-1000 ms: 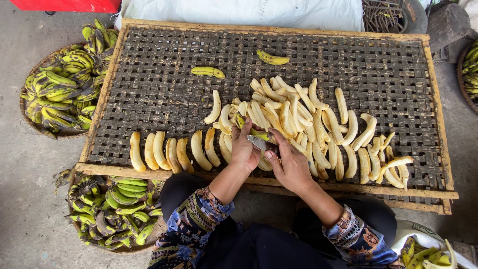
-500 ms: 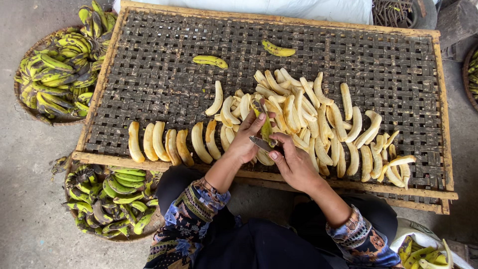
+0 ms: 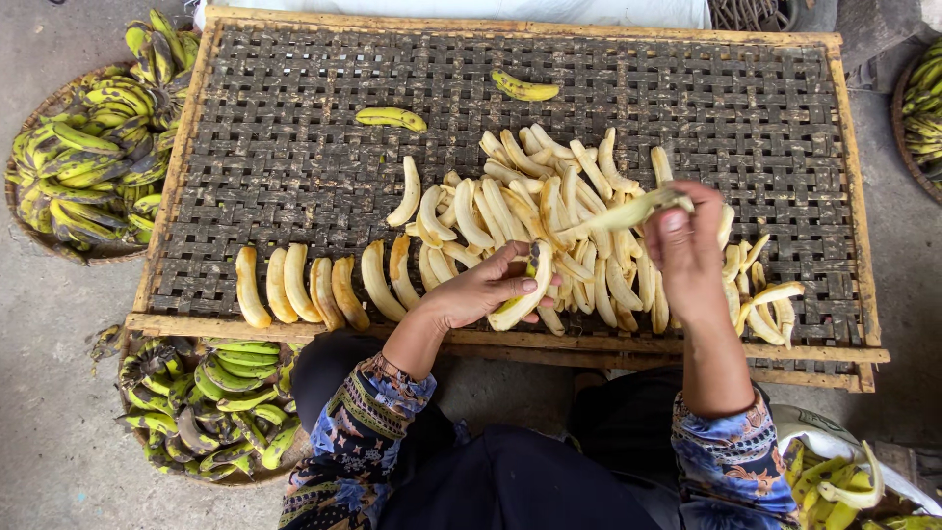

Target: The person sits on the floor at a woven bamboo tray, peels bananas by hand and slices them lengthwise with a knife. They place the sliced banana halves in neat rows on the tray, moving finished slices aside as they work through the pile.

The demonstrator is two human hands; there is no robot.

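While the left hand curls its fingers closed around a half-peeled banana just above the near edge of the woven drying rack, the right hand is raised to the right of it, fingertips pinched shut on a long strip of peel. That strip runs up and rightward from the banana to the right hand, so the fruit's long axis lies roughly along the same slant, its lower end toward the rack's near rail. Behind both hands, a heap of peeled bananas covers the rack's middle, and a tidy row of peeled ones lies to the left. Two unpeeled bananas rest near the far side. Baskets of green-yellow bananas sit on the concrete floor left of the rack.
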